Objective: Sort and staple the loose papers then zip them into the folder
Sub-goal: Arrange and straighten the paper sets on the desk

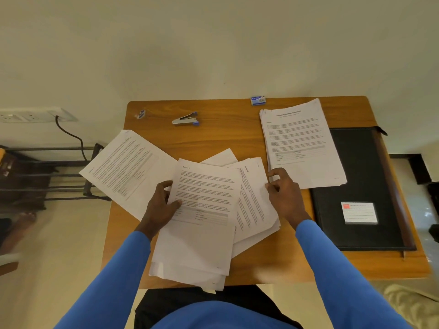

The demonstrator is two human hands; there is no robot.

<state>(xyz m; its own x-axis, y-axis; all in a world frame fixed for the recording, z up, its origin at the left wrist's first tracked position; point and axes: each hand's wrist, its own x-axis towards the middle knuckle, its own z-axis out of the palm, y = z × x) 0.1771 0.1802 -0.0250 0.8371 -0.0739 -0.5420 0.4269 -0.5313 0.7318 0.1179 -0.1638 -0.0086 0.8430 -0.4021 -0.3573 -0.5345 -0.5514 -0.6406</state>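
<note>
- The stack of papers (301, 143) near the tabletop's far right corner is showing the heading "Sample Education Transcript".
- The top sheet (202, 210) at the near edge is showing "Section 6", faintly.
- The fanned sheet (255, 200) beside it is showing "Section 4".

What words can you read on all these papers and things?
"Sample Education Transcript": far stack of papers.
"Section 6": middle sheet.
"Section 4", probably: right sheet.
Too blurred to read: all body text, left sheet heading, staple box, folder label.
</note>
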